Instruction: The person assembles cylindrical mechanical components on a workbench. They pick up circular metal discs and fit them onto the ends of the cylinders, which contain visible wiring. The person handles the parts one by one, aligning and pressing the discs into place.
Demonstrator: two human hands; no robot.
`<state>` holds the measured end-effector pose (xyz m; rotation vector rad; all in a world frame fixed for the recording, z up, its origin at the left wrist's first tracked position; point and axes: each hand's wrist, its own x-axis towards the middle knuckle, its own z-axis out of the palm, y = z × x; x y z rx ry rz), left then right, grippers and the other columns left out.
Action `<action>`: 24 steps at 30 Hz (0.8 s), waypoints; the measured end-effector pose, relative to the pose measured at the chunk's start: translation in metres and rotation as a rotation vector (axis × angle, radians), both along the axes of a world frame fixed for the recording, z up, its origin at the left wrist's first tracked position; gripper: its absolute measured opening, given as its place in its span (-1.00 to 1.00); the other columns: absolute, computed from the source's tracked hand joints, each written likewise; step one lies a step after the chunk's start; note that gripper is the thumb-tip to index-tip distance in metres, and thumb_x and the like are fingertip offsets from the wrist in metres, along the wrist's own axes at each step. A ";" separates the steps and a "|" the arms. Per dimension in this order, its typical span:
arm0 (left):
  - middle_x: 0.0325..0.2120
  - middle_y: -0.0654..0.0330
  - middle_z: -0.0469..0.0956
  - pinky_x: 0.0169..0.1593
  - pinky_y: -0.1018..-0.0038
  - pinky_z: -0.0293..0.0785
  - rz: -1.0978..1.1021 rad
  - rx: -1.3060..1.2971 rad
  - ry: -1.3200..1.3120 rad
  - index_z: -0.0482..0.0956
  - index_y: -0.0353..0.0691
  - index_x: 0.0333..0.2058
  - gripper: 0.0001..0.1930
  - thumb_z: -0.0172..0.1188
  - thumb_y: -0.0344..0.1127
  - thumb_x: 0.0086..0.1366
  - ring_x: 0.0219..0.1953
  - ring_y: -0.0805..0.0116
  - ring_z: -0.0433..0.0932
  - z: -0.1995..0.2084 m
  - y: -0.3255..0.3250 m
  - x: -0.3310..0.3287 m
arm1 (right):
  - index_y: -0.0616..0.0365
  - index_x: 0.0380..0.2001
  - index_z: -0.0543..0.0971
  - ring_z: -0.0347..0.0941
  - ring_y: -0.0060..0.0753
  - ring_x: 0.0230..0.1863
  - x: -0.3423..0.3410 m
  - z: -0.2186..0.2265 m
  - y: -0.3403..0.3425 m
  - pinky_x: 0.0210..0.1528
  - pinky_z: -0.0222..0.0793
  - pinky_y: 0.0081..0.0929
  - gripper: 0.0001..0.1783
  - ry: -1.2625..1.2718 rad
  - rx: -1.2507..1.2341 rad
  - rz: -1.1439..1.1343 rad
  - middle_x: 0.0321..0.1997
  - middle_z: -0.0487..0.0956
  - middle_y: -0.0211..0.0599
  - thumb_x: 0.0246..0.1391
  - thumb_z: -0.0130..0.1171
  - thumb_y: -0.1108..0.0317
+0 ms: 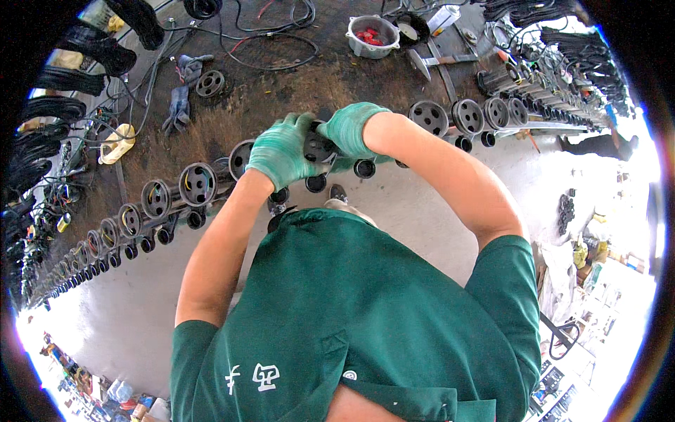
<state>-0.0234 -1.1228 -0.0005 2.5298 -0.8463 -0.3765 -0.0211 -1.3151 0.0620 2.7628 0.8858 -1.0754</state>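
Both my hands wear green knit gloves. Between them, at the front edge of the bench, is a black round end piece with holes. My left hand wraps its left side, fingers over the top. My right hand grips it from the upper right, its fingertips partly hidden. Similar black round pieces with slotted holes stand in a row along the edge, such as one left of my left hand and another right of my right forearm. Smaller black round fittings hang just below the edge.
On the dark bench top lie a loose slotted disc, blue-grey gloves, black cables and a hammer. A grey metal pot holds red pieces. Cable bundles line the left; a yellow-white container stands near them.
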 end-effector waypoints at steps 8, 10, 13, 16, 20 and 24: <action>0.14 -0.07 0.51 0.17 0.10 0.55 0.007 0.050 -0.013 0.38 -0.15 0.28 0.06 0.58 0.26 -0.15 0.13 -0.11 0.58 -0.001 0.001 -0.001 | 0.15 0.05 0.60 0.65 0.12 -0.04 0.018 -0.004 0.015 -0.05 0.58 -0.04 -0.61 0.131 -0.135 0.116 -0.07 0.70 -0.01 0.11 0.25 0.37; 0.14 -0.08 0.51 0.17 0.10 0.55 0.001 0.070 0.012 0.35 -0.16 0.32 0.10 0.58 0.25 -0.15 0.13 -0.10 0.58 0.000 0.001 0.001 | 0.17 0.03 0.63 0.65 0.11 -0.03 0.022 0.003 0.023 -0.05 0.58 -0.07 -0.61 0.164 -0.188 0.169 -0.06 0.71 -0.01 0.10 0.27 0.37; 0.15 -0.09 0.51 0.17 0.10 0.56 -0.028 0.085 0.046 0.32 -0.18 0.35 0.12 0.58 0.24 -0.14 0.13 -0.10 0.58 0.008 0.001 0.002 | 0.18 -0.02 0.68 0.66 0.08 -0.03 0.023 0.014 0.032 -0.04 0.59 -0.11 -0.63 0.206 -0.230 0.188 -0.07 0.72 -0.03 0.09 0.29 0.33; 0.15 -0.09 0.51 0.18 0.10 0.55 -0.034 0.082 0.046 0.32 -0.18 0.36 0.10 0.57 0.21 -0.12 0.13 -0.12 0.57 0.007 0.002 0.002 | 0.18 -0.05 0.71 0.67 0.07 -0.03 0.018 0.018 0.044 -0.04 0.59 -0.11 -0.63 0.149 -0.217 0.128 -0.07 0.73 -0.05 0.07 0.31 0.29; 0.14 -0.11 0.51 0.21 0.09 0.53 -0.061 -0.003 -0.017 0.32 -0.16 0.35 0.07 0.56 0.19 -0.09 0.14 -0.14 0.56 -0.005 0.006 0.003 | 0.16 -0.07 0.71 0.66 0.10 -0.03 0.019 0.019 0.038 -0.04 0.59 -0.08 -0.65 0.068 -0.193 0.144 -0.07 0.73 -0.05 0.09 0.30 0.26; 0.13 -0.13 0.51 0.22 0.08 0.51 -0.107 0.017 0.036 0.34 -0.16 0.35 0.05 0.55 0.18 -0.08 0.14 -0.14 0.55 0.002 0.006 0.007 | 0.12 -0.06 0.71 0.66 0.10 0.00 0.027 0.003 0.022 0.00 0.57 -0.06 -0.63 0.095 -0.160 0.141 -0.04 0.73 -0.04 0.06 0.32 0.26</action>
